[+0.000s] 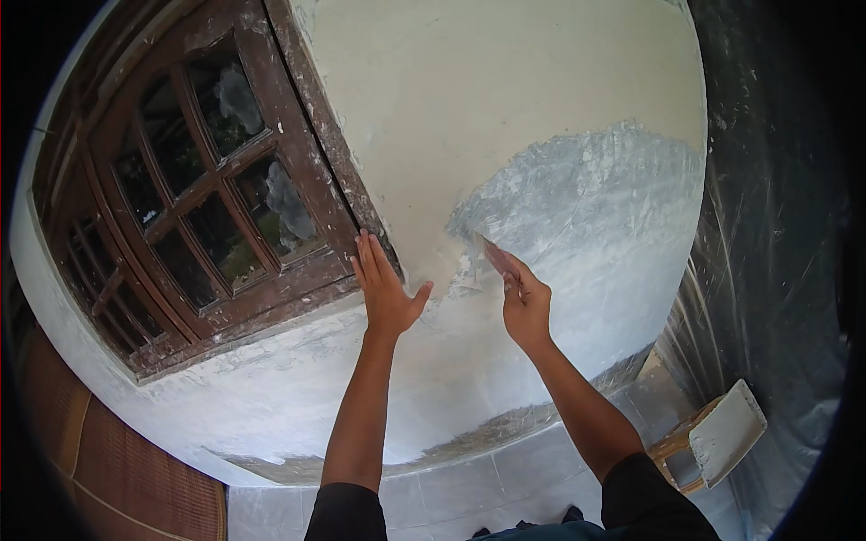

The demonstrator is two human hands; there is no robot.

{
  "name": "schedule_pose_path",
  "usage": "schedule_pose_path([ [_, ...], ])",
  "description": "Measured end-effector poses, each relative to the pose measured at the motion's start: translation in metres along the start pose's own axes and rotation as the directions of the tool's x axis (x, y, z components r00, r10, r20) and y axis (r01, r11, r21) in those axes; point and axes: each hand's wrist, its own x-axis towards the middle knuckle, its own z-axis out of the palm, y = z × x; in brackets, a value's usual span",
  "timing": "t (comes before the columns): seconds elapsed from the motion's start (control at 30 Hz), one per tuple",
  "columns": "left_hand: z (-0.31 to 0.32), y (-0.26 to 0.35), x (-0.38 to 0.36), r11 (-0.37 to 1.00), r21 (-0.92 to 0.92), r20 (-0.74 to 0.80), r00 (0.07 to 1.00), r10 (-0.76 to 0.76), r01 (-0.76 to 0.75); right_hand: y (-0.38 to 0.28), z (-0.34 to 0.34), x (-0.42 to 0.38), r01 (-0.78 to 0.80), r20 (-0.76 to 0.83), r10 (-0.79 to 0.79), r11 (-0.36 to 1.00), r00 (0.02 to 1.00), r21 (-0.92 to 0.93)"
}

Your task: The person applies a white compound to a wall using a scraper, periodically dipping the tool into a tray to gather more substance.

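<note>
My right hand [527, 302] is closed round a scraper [492, 252], its blade against the wall [424, 117] where cream paint meets a bare grey patch [595, 203]. The paint edge there is ragged and flaking. Flat against the lower corner of the brown window frame [338, 162], my left hand [386, 293] rests with its fingers stretched and thumb spread, holding nothing. Part of the scraper's handle is hidden in my right fist.
A wooden stool [686, 442] carrying a whitish board [729, 433] stands at lower right. Plastic sheeting [776, 225] hangs along the right side. Woven brown blinds [144, 460] are at lower left. Grey tiles [442, 496] cover the floor by my feet.
</note>
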Motion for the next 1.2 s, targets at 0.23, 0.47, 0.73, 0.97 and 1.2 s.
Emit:
schedule_pose_path([
  [0.23, 0.014, -0.016, 0.011, 0.993, 0.092, -0.095, 0.992, 0.088, -0.080, 0.005, 0.013, 0.026, 0.598, 0.232, -0.569, 0.624, 0.789, -0.503],
  [0.47, 0.014, -0.012, 0.009, 0.992, 0.092, -0.069, 0.993, 0.092, -0.085, 0.057, 0.031, 0.029, 0.686, 0.330, -0.637, 0.457, 0.697, -0.566],
  [0.73, 0.016, -0.014, 0.008, 0.989, 0.119, -0.071, 0.993, 0.098, -0.089, 0.064, -0.004, 0.015, 0.699, 0.457, -0.598, 0.262, 0.658, -0.665],
  [0.97, 0.014, -0.008, 0.008, 0.988, 0.134, -0.004, 0.997, 0.080, -0.079, 0.004, -0.035, 0.031, 0.472, 0.192, -0.472, 0.596, 0.860, -0.649],
  [1.2, 0.021, 0.014, 0.004, 0.999, 0.040, -0.033, 0.999, -0.021, 0.023, -0.022, -0.019, 0.080, 0.424, 0.243, -0.348, 0.757, 0.905, -0.496],
])
